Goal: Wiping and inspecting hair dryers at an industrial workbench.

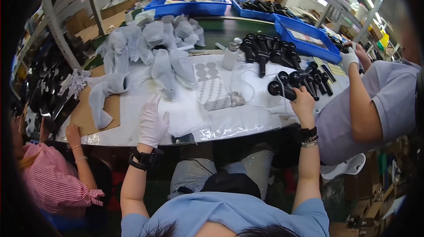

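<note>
My left hand (153, 124), in a white glove, rests over the near edge of the white-covered table (234, 126) with its fingers apart and nothing in them. Beyond it lies a heap of hair dryers in whitish bags (163, 75). At the right, my bare right hand (303, 103) is closed on the handle of a black hair dryer (277, 88), whose round end points left. More black hair dryers (265, 47) stand and lie close behind that hand. Between my hands are a small white box (212, 94) and a sheet of round grey stickers (206, 71).
A capped bottle (230, 56) stands mid-table beside a thin cord. Blue trays (309, 38) hold parts at the back. One bagged piece lies on cardboard (95, 108) at the left. People work left, right and across; the person at right wears a white glove (350, 60).
</note>
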Demonstrator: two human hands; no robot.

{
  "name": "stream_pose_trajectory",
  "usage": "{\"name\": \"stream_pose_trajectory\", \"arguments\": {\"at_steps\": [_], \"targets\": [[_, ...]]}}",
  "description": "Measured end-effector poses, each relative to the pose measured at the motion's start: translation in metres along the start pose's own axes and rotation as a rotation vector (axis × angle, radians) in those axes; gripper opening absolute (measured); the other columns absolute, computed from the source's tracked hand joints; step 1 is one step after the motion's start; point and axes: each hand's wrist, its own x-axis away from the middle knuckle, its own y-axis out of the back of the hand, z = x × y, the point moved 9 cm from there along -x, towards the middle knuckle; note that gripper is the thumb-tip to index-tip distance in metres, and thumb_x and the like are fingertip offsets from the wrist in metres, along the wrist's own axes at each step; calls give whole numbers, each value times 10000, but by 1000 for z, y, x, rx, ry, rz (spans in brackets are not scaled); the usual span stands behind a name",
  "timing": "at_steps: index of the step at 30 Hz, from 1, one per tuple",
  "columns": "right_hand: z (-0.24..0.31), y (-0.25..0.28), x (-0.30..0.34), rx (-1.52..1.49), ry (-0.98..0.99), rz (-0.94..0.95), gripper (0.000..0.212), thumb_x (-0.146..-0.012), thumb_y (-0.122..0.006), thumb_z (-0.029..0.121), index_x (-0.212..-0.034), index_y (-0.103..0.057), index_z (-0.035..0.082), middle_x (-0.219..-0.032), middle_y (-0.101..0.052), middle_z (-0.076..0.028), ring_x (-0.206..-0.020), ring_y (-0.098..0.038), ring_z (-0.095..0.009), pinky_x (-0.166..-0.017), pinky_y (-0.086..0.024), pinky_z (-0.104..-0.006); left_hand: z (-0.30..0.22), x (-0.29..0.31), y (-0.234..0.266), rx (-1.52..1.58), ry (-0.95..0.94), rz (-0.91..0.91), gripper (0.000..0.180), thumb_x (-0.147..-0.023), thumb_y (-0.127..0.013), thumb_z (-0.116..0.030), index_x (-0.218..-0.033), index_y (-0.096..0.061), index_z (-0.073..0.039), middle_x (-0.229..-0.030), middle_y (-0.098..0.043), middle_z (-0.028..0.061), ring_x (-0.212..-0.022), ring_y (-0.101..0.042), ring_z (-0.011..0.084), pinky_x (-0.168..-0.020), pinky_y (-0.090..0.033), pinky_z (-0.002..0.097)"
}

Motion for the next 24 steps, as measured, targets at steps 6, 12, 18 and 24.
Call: {"name": "stream_pose_trajectory", "arguments": {"at_steps": [6,12,18,24], "targets": [[40,46,-2,-168,141,-98,405,-591,-744,111,-986,-660,145,-913,-577,-64,-822,-610,-301,-686,-496,-398,-58,0,-18,129,-103,89,566,-744,-655,-132,-1247,-437,9,-1231,-469,215,-1155,-454,370,-999,-355,425],[5,6,15,54,115,153,422,-579,-757,114,-991,-666,128,-895,-570,-63,-810,-609,-299,-685,-496,-391,-82,4,-22,150,-152,157,545,-744,-664,-151,-1227,-456,-7,-1211,-486,212,-1146,-462,365,-983,-368,420],[10,12,35,72,99,218,426,-578,-760,113,-994,-671,122,-879,-568,-77,-795,-610,-298,-681,-496,-391,-100,17,-39,276,-241,328,451,-749,-668,-192,-1150,-538,-33,-1162,-535,204,-1080,-517,367,-933,-405,427],[51,26,30,-5,180,168,428,-579,-765,125,-996,-668,119,-871,-567,-88,-780,-611,-299,-673,-492,-395,-192,23,-80,558,-428,505,299,-776,-673,-260,-1001,-658,-64,-1214,-519,239,-1079,-529,384,-946,-411,409]]}}
